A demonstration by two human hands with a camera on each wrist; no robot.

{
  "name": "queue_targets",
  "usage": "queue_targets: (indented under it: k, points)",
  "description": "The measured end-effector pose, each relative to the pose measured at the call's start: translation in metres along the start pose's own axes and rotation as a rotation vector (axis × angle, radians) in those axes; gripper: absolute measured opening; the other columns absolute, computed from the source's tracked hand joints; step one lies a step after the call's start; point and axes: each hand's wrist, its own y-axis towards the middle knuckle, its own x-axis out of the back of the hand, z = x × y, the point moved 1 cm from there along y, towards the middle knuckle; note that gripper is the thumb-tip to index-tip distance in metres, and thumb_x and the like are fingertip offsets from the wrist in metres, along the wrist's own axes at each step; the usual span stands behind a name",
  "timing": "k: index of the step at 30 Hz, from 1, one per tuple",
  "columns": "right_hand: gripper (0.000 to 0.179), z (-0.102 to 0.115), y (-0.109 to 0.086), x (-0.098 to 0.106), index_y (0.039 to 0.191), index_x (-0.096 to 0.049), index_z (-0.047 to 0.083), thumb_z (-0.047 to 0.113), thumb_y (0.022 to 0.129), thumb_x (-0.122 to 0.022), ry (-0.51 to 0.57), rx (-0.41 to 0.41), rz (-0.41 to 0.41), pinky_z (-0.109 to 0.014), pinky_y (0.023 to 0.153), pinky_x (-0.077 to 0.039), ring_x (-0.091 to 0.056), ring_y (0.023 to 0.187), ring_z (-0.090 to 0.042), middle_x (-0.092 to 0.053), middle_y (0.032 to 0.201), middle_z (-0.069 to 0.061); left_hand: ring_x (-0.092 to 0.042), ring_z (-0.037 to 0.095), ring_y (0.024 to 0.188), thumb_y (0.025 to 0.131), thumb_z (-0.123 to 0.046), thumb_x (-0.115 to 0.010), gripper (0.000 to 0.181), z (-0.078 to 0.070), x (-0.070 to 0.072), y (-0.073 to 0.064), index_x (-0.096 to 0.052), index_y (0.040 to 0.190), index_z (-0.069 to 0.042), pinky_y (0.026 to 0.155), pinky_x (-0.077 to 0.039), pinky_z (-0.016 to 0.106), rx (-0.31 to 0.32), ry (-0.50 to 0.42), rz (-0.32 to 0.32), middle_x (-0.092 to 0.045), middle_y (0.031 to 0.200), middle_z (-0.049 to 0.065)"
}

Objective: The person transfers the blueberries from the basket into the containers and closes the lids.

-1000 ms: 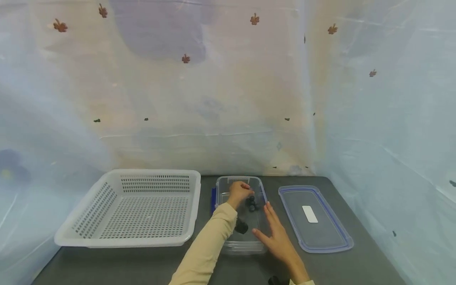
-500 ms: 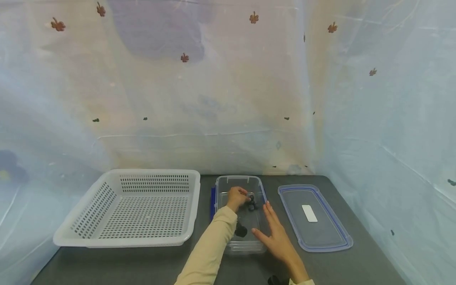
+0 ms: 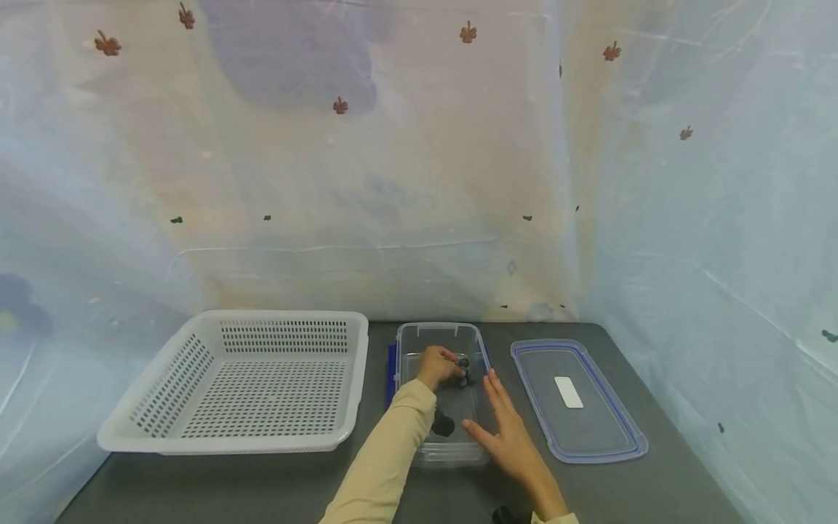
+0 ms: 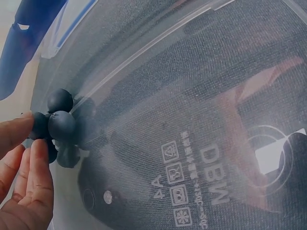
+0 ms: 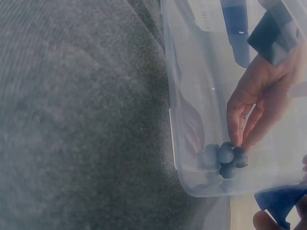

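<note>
Inside a clear plastic food container (image 3: 452,457), my left hand (image 3: 437,365) pinches a blueberry (image 4: 38,125) between thumb and fingertips. Other blueberries (image 4: 61,125) touch it in a small cluster by the container's wall; in the right wrist view the same blueberries (image 5: 226,154) show through the clear plastic. My right hand (image 3: 511,437) lies along the container's right side with its fingers straight and the thumb spread towards the front. Only a bit of that hand shows at the lower right of the right wrist view, beside a blue latch flap (image 5: 283,203).
On the left stands a wide white perforated basket (image 3: 271,400). A clear lid (image 3: 589,422) with a blue seal and a white label (image 3: 569,392) lies flat to the right. The grey tabletop (image 3: 262,487) meets plastic sheeting (image 3: 419,276) behind.
My left hand has lowered slightly towards me and closed in on the blueberries, its fingertips now at the cluster. The right hand has stayed in place.
</note>
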Motion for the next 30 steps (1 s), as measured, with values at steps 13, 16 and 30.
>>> queue_targets:
  k: [13,16,30]
  points:
    - [0.083,0.001,0.002,-0.001,0.151,-0.027,-0.001,0.030,0.088,-0.072,-0.003,0.018,-0.007,-0.060,0.104,-0.028,-0.025,0.139,-0.041,-0.020,0.156,-0.021,-0.059,0.018,0.071,0.064,0.003,-0.086,0.025,-0.007,0.007,-0.004,-0.072,0.085,-0.001,0.065,-0.050,0.031,-0.005,-0.020,0.040,-0.066,0.079,0.003]
    - [0.082,0.001,0.003,-0.001,0.151,-0.028,-0.001,0.030,0.088,-0.071,0.016,0.014,-0.001,-0.062,0.103,-0.028,-0.025,0.138,-0.042,-0.020,0.156,-0.021,-0.061,0.018,0.070,0.064,0.005,-0.085,0.025,-0.008,0.011,-0.005,-0.071,0.085,0.000,0.065,-0.051,0.031,-0.027,-0.042,0.047,-0.067,0.077,0.005]
    - [0.057,0.014,0.017,0.037,0.146,-0.036,-0.002,0.014,0.097,-0.059,0.331,-0.147,-0.022,-0.036,0.101,-0.040,-0.035,0.134,-0.041,-0.034,0.150,-0.023,-0.068,0.027,0.084,0.086,-0.008,-0.073,0.020,-0.034,0.034,0.001,-0.068,0.103,0.003,0.074,-0.055,0.033,-0.114,-0.274,0.180,-0.069,0.090,0.009]
